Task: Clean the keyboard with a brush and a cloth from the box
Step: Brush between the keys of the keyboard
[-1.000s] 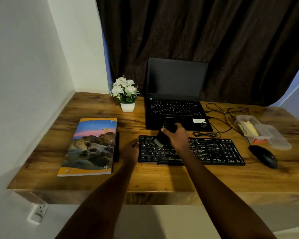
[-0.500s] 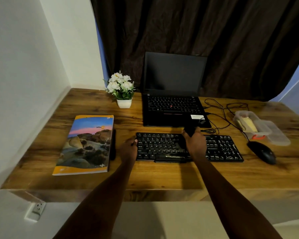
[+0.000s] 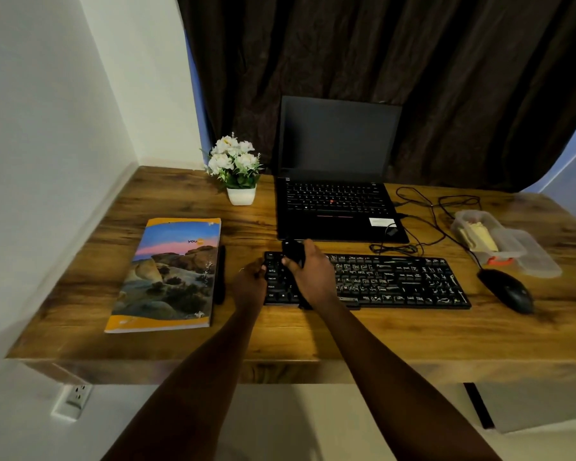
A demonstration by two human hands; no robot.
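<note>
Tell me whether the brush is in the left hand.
No, the right hand grips the black brush over the left end of the keyboard, while the left hand holds that end's edge.

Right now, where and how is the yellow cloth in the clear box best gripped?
Pinch the yellow cloth on its upper surface, coming straight down from above: it lies flat inside the clear box, whose walls block the sides, and the top looks open.
</note>
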